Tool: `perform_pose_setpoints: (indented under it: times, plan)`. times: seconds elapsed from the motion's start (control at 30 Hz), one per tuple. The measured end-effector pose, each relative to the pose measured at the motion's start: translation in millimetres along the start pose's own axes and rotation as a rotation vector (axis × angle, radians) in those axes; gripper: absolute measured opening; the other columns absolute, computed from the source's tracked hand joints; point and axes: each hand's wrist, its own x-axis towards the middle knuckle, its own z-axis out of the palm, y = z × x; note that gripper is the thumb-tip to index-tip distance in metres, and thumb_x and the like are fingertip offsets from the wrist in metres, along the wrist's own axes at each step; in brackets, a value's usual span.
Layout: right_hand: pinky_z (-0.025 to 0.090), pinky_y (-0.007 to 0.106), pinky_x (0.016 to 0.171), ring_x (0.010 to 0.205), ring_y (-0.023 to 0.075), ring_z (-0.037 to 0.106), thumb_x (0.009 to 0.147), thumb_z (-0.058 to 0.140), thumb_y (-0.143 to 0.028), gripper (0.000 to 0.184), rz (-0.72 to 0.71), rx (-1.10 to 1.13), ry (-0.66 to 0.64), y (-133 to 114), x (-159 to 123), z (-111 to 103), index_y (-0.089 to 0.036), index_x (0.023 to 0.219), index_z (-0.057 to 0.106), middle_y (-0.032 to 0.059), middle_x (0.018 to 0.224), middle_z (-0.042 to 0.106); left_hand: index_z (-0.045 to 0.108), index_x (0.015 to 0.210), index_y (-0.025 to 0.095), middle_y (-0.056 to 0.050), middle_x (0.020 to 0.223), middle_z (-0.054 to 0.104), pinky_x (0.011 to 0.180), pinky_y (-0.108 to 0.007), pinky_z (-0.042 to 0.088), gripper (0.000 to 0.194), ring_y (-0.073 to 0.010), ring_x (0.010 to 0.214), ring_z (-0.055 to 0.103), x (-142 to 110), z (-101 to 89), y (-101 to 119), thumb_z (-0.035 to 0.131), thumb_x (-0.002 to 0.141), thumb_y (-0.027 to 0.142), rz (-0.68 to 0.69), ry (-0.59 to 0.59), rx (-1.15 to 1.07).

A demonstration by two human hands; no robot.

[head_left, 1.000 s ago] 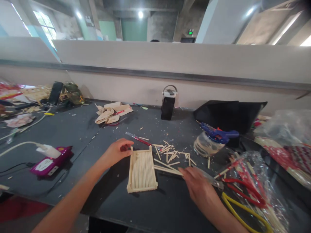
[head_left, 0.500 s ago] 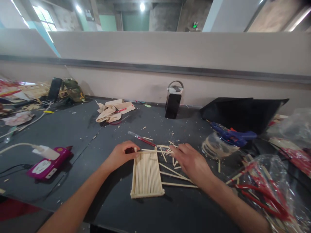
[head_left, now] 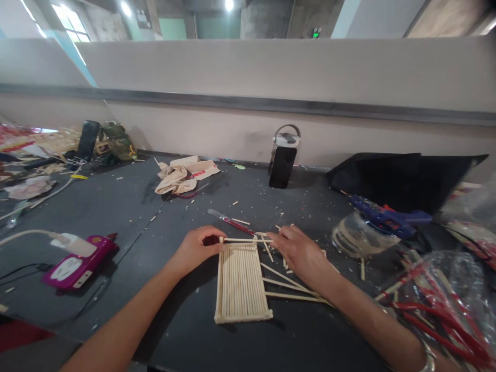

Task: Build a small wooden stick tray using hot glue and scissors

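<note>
A small rectangular panel of wooden sticks (head_left: 244,283) lies on the dark table, with raised strips along its edges and short posts at its far corners. My left hand (head_left: 197,251) pinches the panel's far left corner between thumb and fingers. In my right hand (head_left: 300,254), the closed fingertips hold the right end of a thin wooden stick (head_left: 245,240). That stick runs level along the panel's far edge, its left end close to my left fingertips. Several loose sticks (head_left: 292,296) lie right of the panel, partly under my right wrist.
A blue glue gun (head_left: 387,214) rests on a clear round tub (head_left: 354,235) at the right. Red-handled pliers (head_left: 445,330) lie among plastic bags. Left stands a purple power strip (head_left: 79,263). A phone (head_left: 282,166) leans at the back; a red pen-like tool (head_left: 232,222) lies beyond the panel.
The stick in my right hand has come level with the panel's far edge, its left end closer to the left corner post. My view has shifted slightly, so things appear a little displaced.
</note>
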Motion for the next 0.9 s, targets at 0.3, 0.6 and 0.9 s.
perform_pose_setpoints:
  times: [0.3,0.6,0.9]
  plan:
    - [0.043,0.030,0.067,0.073,0.0201,0.054,0.093,0.053,-0.016,0.016,0.009,0.042,-0.016,-3.6,0.9,0.3,-0.016,0.102,0.067,0.0062,0.079,0.060,0.070,0.083,0.019,-0.002,0.084,0.067,0.068,-0.026,0.043,0.012,-0.0145,0.075,0.059,-0.7,0.4,6.6,0.064,0.079,0.029,0.021,-0.001,0.029]
    - [0.049,0.034,0.073,0.079,0.0217,0.058,0.094,0.051,-0.017,0.021,0.023,0.143,0.004,1.0,0.5,12.1,-0.016,0.108,0.066,0.0070,0.082,0.062,0.070,0.080,0.020,-0.002,0.082,0.067,0.069,-0.026,0.044,0.011,-0.0145,0.075,0.060,-1.1,1.7,6.7,0.061,0.080,0.027,0.049,0.006,0.046]
    - [0.049,0.034,0.081,0.089,0.0216,0.059,0.095,0.052,-0.022,0.021,0.072,0.334,0.108,0.7,2.5,18.9,-0.016,0.109,0.066,0.0074,0.090,0.067,0.069,0.078,0.018,-0.001,0.078,0.067,0.064,-0.024,0.041,0.012,-0.0128,0.069,0.057,-0.5,0.6,7.3,0.061,0.080,0.026,0.052,0.020,0.080]
